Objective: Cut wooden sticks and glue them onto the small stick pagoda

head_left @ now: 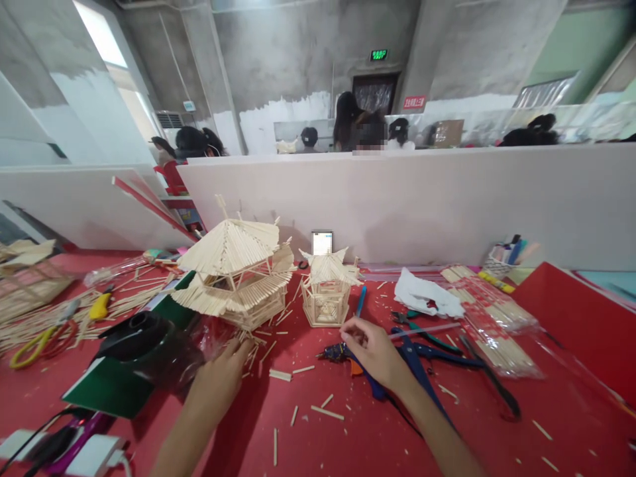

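My left hand (229, 363) reaches down to the table by the base of a large pavilion model (233, 265) built from thin wooden sticks. Its fingers stretch among small loose sticks there. A smaller stick pavilion (326, 291) stands upright near the middle. Just in front of it hovers my right hand (372, 351), fingers curled and thumb drawn in; anything between the fingertips is too small to make out. Below that hand lies a blue glue gun (417, 371), its nozzle pointing left, partly covered by the hand. Cut stick pieces (281, 375) lie between my hands.
Pliers (422, 324), white tissue (427, 293) and bagged sticks (501, 331) lie at right, near a red box (581, 324). At left are a black tape roll (144, 338), scissors (44, 341) and chargers (94, 454). A phone (322, 242) leans against the pale partition (422, 199); people sit beyond.
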Demonstrator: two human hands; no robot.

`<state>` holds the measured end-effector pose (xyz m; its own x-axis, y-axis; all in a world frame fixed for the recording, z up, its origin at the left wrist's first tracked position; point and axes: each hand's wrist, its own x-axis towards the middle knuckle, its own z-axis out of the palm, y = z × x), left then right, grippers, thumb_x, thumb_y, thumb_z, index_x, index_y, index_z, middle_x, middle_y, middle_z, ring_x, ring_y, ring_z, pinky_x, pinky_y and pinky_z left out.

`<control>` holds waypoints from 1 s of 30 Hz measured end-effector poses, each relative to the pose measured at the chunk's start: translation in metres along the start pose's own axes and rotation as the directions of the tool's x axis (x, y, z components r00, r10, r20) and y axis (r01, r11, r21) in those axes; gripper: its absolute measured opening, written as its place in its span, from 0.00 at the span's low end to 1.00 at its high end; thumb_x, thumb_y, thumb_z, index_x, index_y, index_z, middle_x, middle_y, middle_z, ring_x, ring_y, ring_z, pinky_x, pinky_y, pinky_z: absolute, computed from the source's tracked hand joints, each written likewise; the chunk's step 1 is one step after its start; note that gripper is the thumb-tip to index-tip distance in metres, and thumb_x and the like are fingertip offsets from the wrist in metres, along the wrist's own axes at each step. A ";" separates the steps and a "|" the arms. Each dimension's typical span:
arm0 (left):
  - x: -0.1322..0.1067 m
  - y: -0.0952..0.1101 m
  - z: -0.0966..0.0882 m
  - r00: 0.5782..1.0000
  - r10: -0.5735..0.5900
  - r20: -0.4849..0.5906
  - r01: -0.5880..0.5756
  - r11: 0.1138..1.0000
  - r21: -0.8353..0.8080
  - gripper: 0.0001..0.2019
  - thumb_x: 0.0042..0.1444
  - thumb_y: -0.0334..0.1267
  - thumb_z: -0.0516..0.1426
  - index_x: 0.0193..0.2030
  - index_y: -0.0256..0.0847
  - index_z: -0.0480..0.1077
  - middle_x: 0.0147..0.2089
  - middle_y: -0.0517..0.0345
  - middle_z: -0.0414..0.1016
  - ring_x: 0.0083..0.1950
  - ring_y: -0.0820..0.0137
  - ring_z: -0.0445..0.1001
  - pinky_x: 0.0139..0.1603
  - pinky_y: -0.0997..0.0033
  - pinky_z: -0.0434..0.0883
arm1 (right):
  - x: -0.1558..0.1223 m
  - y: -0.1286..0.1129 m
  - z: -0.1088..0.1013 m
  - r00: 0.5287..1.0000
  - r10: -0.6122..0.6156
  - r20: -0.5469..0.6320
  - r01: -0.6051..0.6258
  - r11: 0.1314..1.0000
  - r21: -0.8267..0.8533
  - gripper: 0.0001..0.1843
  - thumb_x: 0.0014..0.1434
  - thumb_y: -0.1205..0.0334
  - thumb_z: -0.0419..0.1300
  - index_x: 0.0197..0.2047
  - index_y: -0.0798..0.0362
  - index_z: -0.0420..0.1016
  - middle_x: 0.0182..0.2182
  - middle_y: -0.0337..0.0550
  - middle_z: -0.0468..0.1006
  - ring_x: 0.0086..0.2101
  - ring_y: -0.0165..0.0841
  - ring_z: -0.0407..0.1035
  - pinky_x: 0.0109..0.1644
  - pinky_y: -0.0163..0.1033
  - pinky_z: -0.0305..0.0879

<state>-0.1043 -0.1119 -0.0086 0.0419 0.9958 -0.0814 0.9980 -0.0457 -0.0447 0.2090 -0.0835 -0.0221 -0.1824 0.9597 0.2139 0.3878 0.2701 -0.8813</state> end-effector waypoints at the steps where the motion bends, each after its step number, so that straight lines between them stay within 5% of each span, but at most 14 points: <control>1: -0.001 0.001 -0.004 0.997 0.032 -0.070 -0.037 0.997 -0.073 0.22 0.61 0.26 0.47 0.59 0.47 0.68 0.62 0.44 0.71 0.51 0.57 0.79 0.42 0.60 0.75 | -0.001 -0.003 0.001 1.000 0.007 0.014 -0.008 1.000 0.018 0.09 0.62 0.59 0.56 0.35 0.53 0.74 0.29 0.40 0.77 0.30 0.33 0.69 0.34 0.36 0.63; 4: -0.001 0.019 -0.022 0.947 0.132 -0.294 -0.248 0.880 -0.405 0.13 0.66 0.41 0.48 0.49 0.46 0.72 0.49 0.50 0.80 0.45 0.61 0.80 0.43 0.65 0.74 | -0.005 -0.016 0.007 0.995 0.015 0.101 -0.026 0.994 0.106 0.09 0.61 0.60 0.59 0.43 0.52 0.76 0.33 0.41 0.79 0.33 0.34 0.72 0.35 0.35 0.64; 6: 0.002 0.040 -0.034 0.938 0.104 -0.330 -0.308 0.684 -0.662 0.11 0.64 0.47 0.52 0.44 0.44 0.72 0.37 0.54 0.81 0.35 0.65 0.79 0.36 0.69 0.75 | -0.004 -0.023 0.014 0.982 -0.005 0.190 -0.031 0.982 0.186 0.17 0.59 0.61 0.62 0.52 0.49 0.75 0.38 0.41 0.81 0.35 0.34 0.73 0.35 0.35 0.65; 8: 0.008 0.063 -0.042 0.946 0.058 -0.319 -0.314 0.403 -0.860 0.11 0.61 0.48 0.56 0.38 0.42 0.70 0.35 0.55 0.81 0.35 0.65 0.80 0.38 0.69 0.76 | -0.001 -0.027 0.021 0.975 -0.039 0.217 -0.022 0.962 0.273 0.19 0.58 0.61 0.63 0.54 0.47 0.76 0.40 0.41 0.82 0.37 0.34 0.74 0.37 0.35 0.65; 11: 0.020 0.093 -0.040 0.950 -0.001 -0.311 -0.310 0.084 -0.947 0.12 0.57 0.48 0.61 0.37 0.40 0.71 0.37 0.53 0.81 0.39 0.64 0.80 0.41 0.67 0.77 | 0.006 -0.025 0.028 0.996 -0.016 0.090 -0.027 0.889 0.457 0.11 0.59 0.56 0.64 0.43 0.49 0.82 0.34 0.41 0.82 0.31 0.31 0.72 0.33 0.34 0.66; 14: 0.032 0.110 -0.031 0.951 -0.065 -0.301 -0.303 -0.023 -0.953 0.13 0.54 0.47 0.63 0.36 0.39 0.72 0.36 0.54 0.81 0.38 0.66 0.80 0.42 0.67 0.77 | 0.013 -0.019 0.027 0.996 0.083 -0.034 -0.041 0.761 0.647 0.11 0.56 0.54 0.67 0.39 0.51 0.82 0.28 0.40 0.82 0.24 0.29 0.69 0.28 0.33 0.65; 19: 0.043 0.122 -0.022 0.968 0.060 -0.244 -0.246 0.016 -0.969 0.12 0.55 0.46 0.62 0.32 0.38 0.72 0.31 0.56 0.79 0.34 0.66 0.78 0.38 0.67 0.77 | 0.018 -0.014 0.025 0.984 0.144 -0.107 -0.005 0.619 0.785 0.12 0.53 0.53 0.70 0.39 0.50 0.82 0.27 0.39 0.80 0.26 0.30 0.71 0.27 0.31 0.65; 22: 0.044 0.127 -0.022 0.960 0.155 -0.235 -0.258 0.155 -0.954 0.10 0.58 0.44 0.60 0.31 0.39 0.73 0.31 0.57 0.78 0.33 0.68 0.76 0.37 0.71 0.74 | 0.019 -0.016 0.024 0.986 0.110 -0.125 0.011 0.703 0.711 0.12 0.57 0.52 0.67 0.37 0.51 0.81 0.25 0.37 0.76 0.23 0.27 0.67 0.26 0.31 0.64; 27: 0.042 0.129 -0.028 0.917 0.317 -0.244 -0.361 0.395 -0.845 0.08 0.61 0.40 0.57 0.36 0.42 0.76 0.36 0.57 0.79 0.39 0.67 0.77 0.41 0.72 0.70 | 0.014 -0.022 0.013 0.993 -0.018 -0.117 0.065 0.907 0.416 0.14 0.65 0.53 0.58 0.38 0.53 0.80 0.36 0.45 0.79 0.39 0.36 0.74 0.43 0.37 0.69; 30: 0.047 0.121 -0.030 0.905 0.349 -0.243 -0.398 0.493 -0.774 0.08 0.63 0.40 0.55 0.37 0.43 0.76 0.38 0.57 0.80 0.39 0.67 0.77 0.42 0.71 0.69 | 0.012 -0.017 -0.002 0.990 -0.055 -0.132 0.078 0.981 0.178 0.15 0.67 0.55 0.54 0.39 0.52 0.80 0.36 0.46 0.79 0.39 0.36 0.74 0.45 0.37 0.68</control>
<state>0.0200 -0.0686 0.0125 0.3977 0.9047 0.1528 0.5126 -0.3572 0.7808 0.2017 -0.0760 -0.0035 -0.0821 0.9453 0.3157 0.2052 0.3260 -0.9228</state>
